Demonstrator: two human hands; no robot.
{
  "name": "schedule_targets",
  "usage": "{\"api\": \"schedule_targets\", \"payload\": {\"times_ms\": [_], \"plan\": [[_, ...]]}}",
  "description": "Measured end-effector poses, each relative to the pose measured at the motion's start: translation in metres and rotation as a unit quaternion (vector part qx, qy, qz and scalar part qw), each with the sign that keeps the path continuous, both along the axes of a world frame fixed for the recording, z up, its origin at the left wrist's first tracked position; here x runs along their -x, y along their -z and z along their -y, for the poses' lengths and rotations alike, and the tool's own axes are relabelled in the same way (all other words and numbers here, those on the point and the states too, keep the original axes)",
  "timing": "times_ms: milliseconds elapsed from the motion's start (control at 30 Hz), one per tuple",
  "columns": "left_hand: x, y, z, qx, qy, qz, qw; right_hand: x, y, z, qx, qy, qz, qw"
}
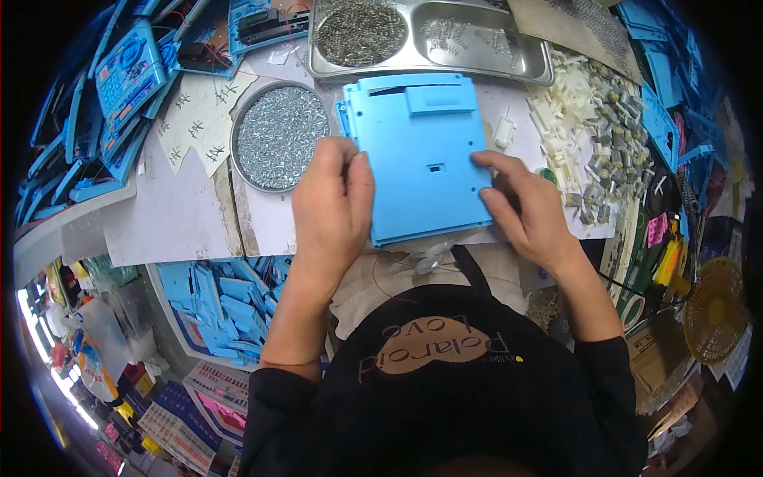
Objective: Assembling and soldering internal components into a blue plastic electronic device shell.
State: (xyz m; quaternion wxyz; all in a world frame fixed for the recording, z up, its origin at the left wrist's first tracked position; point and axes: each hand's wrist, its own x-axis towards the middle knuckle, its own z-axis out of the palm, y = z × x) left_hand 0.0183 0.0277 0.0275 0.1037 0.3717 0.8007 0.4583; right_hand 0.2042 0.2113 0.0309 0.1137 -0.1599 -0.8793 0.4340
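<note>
The left fingers [362, 171] were curled, with the thumb laid along the near-side edge of a stack of blue panels [417, 151]; whether they gripped it firmly could not be told. The right fingers [497, 164] were parted, index and thumb tips touching the opposite edge. The stack lay between the two hands, over the bench [167, 230]. Handling it well likely called for even, light pressure from both sides, panel edges flush, and thumbs clear of the slot and holes.

Just left of the left fingers stood a round tin [235, 147] full of silver screws [283, 135]. Beyond both hands, a steel tray [412, 56] held a dense heap of small metal parts in its left compartment and a thin scatter of springs in its right. Below and left of the left fingers, a crate [169, 308] held blue pieces [230, 310].
</note>
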Motion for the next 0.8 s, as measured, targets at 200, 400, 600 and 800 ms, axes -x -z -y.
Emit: {"api": "schedule_targets", "payload": {"times_ms": [200,400,600,800], "plan": [[-0.005,0.005,0.013,0.04,-0.018,-0.036,0.998,0.013,-0.003,-0.013,-0.07,-0.092,0.018,0.993],[-0.01,0.001,0.014,0.081,-0.007,-0.039,0.996,0.016,-0.019,-0.003,-0.139,-0.096,0.082,0.982],[-0.001,-0.01,0.014,0.09,0.066,-0.162,0.98,0.026,-0.038,-0.02,-0.199,-0.124,0.184,0.955],[-0.01,-0.002,-0.009,0.005,0.247,-0.163,0.955,0.028,-0.022,-0.032,-0.018,-0.096,0.105,0.99]]}}
